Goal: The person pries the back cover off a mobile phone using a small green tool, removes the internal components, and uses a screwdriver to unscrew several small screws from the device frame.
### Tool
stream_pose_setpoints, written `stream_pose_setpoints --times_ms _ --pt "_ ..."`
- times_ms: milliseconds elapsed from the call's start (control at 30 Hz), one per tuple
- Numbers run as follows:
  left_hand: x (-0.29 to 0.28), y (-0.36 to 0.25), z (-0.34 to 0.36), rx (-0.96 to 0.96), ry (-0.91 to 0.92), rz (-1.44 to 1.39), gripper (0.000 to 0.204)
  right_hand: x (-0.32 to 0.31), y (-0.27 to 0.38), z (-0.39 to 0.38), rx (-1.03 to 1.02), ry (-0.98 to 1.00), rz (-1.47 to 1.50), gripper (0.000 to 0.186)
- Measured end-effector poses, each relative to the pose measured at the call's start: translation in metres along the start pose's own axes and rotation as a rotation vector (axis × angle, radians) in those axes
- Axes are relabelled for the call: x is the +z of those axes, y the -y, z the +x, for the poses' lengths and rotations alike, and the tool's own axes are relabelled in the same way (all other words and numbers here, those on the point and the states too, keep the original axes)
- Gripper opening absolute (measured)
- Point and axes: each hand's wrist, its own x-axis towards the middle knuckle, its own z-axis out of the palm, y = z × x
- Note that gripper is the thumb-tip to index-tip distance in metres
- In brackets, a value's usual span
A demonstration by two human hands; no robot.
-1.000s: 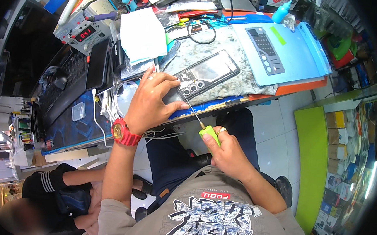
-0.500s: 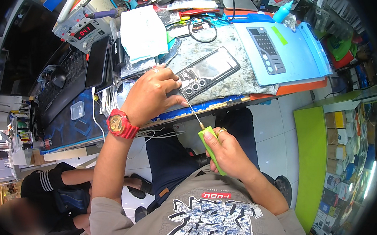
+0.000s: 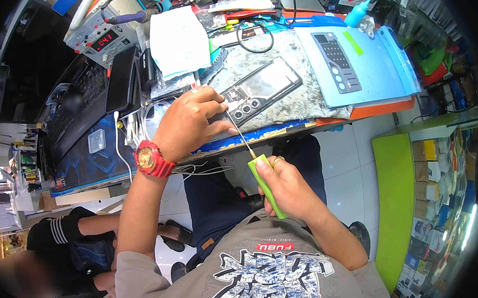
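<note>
So, right hand (image 3: pixel 287 188) is wrapped around a chunky, smooth lime-green handled tool (image 3: pixel 267 185), its thin straight metal shaft reaching the near edge of a slim dark phone (image 3: pixel 268 90) with round lens rings. Phone's lying on a mottled, stone-look mat (image 3: pixel 311 101). More of the handle pokes out below the fist than a second ago. Right thumb's along the handle; left hand (image 3: pixel 191 121) arches over the phone's left end, can't tell if pinching or just pressing.
</note>
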Motion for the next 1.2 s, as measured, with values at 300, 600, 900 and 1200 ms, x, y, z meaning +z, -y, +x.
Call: stream_pose_setpoints --times_ms 300,600,900,1200 --pt "0.002 0.006 -0.001 -0.028 0.011 -0.001 0.044 -0.007 -0.005 -0.019 0.023 -0.030 0.006 0.046" --pt "0.001 0.010 0.001 0.043 -0.010 -0.018 0.044 -0.001 -0.007 -0.011 0.021 -0.021 -0.017 0.048" --pt "-0.003 0.011 0.005 0.033 0.049 0.033 0.044 -0.004 0.002 -0.006 0.031 0.031 -0.006 0.046" --pt "0.001 0.014 0.007 0.067 0.013 0.035 0.039 -0.002 -0.002 -0.002 0.005 0.010 0.046 0.051"
